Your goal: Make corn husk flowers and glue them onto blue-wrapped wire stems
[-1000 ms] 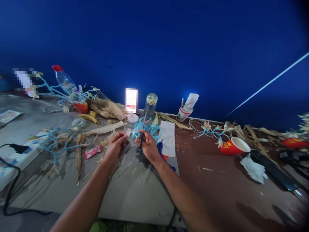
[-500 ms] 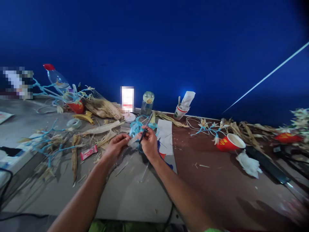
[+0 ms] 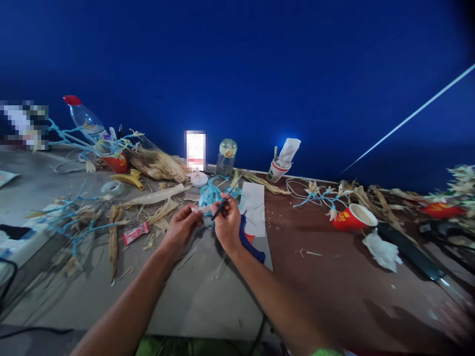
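Near the middle of the table, my left hand (image 3: 182, 222) is closed, its fingertips pinching a pale, thin strip (image 3: 200, 209) that looks like corn husk. Beside it, my right hand (image 3: 228, 222) is wrapped round dark-handled scissors (image 3: 218, 207), whose thin blades point up and to the right, away from the strip. The strip's far end reaches the right fingers; whether they touch it I cannot tell. Just behind both hands lies a loose heap of light blue ribbon (image 3: 210, 194). A blue tool with an orange part (image 3: 252, 247) rests right of my right wrist, partly covered.
White paper (image 3: 254, 207) lies right of the ribbon. Dried husks (image 3: 156, 165), a pink wrapper (image 3: 135, 233) and blue-stemmed husk flowers (image 3: 76, 222) spread leftward. A glass jar (image 3: 226, 160) stands behind. A red paper cup (image 3: 354, 217) lies tipped at right, beside crumpled tissue (image 3: 382, 251).
The scissors have tilted further right in my right hand. The strip between my hands has swung to nearly level. More of the blue tool shows.
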`<state>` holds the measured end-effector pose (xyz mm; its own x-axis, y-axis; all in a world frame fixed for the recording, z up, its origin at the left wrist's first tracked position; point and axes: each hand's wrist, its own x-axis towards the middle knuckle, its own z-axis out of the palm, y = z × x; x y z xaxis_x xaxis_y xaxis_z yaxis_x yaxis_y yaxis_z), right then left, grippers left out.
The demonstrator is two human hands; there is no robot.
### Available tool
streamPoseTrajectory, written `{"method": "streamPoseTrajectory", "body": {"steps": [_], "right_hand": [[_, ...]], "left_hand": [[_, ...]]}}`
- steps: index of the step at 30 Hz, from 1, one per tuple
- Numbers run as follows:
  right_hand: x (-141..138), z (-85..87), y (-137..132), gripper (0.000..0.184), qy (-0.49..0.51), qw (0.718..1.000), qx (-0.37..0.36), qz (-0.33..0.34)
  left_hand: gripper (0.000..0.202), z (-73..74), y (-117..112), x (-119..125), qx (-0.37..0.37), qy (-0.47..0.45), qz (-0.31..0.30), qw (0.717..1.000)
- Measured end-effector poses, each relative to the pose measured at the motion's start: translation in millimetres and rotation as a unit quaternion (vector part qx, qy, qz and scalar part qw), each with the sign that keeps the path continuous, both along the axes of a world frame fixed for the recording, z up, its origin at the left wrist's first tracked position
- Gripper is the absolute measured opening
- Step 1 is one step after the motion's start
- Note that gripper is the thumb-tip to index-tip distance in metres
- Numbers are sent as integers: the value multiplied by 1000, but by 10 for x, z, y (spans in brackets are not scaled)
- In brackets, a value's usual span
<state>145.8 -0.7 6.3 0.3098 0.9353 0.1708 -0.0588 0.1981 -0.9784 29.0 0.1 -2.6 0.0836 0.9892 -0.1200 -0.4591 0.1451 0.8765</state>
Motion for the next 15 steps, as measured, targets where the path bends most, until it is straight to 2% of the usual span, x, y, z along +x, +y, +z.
{"method": "streamPoseTrajectory", "body": {"steps": [6, 9, 15], "right_hand": [[-43, -23, -31, 39, 36, 997, 6, 62], [-58, -50, -39, 38, 21, 997, -4, 75], [-63, -40, -76, 38, -3, 994, -17, 108]], "left_hand": [[21, 48, 21, -37, 10, -24, 38, 999], [21, 30, 35, -39, 21, -23, 47, 998], [21, -44, 77, -80, 61, 69, 119, 989]]}}
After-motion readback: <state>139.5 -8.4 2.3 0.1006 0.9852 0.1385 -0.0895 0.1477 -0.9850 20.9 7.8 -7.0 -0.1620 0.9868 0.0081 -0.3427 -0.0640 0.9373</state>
